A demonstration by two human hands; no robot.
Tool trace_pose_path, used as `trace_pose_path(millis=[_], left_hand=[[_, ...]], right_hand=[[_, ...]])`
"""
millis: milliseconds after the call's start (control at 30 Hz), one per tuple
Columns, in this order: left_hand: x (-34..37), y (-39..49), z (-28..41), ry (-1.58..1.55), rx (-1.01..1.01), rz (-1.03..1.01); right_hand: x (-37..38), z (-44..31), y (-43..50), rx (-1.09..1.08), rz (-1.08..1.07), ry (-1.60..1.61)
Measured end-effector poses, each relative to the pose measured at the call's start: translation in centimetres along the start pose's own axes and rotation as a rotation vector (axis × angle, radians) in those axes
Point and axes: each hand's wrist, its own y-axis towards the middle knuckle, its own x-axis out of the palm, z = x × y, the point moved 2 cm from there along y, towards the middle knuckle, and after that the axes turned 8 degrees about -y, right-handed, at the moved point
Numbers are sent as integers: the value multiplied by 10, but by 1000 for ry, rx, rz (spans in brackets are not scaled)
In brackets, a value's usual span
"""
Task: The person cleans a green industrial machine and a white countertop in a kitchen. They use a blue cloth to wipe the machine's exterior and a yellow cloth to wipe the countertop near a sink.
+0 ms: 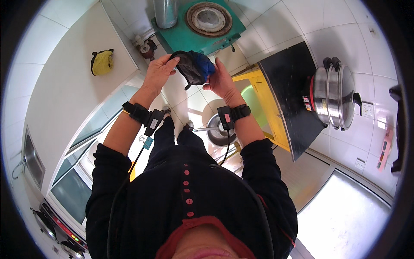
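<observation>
A small cloth piece point(193, 67), dark brown-black and blue with black edging, is held up between both hands; it may be a mitt or a pot holder. My left hand point(159, 72) pinches its dark edge, thumb on top. On the blue side, my right hand point(222, 80) grips it with the thumb raised and some fingers hidden behind the fabric. A small loop hangs from the cloth's lower edge. On the pale countertop point(77, 74) to the left lies a yellow cloth piece point(103, 63) with black edging.
Ahead stands a green stove point(194, 42) with a round top and a metal pipe point(165, 13). At right, a steel steamer pot point(333, 97) rests on a black-topped yellow cabinet point(268, 103). A metal basin point(213, 139) sits on the floor near my feet. A sink point(34, 158) is far left.
</observation>
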Motion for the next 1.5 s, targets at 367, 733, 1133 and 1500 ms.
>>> trace_pose_path(millis=[367, 733, 1133, 1500], left_hand=[[19, -14, -3, 81, -21, -15], [25, -17, 12, 586, 289, 16], [16, -10, 0, 677, 132, -117], [27, -44, 33, 753, 555, -553]], right_hand=[[8, 4, -29, -65, 175, -335], [8, 16, -31, 92, -35, -382], [30, 23, -37, -160, -330, -69], [18, 34, -32, -149, -36, -212]])
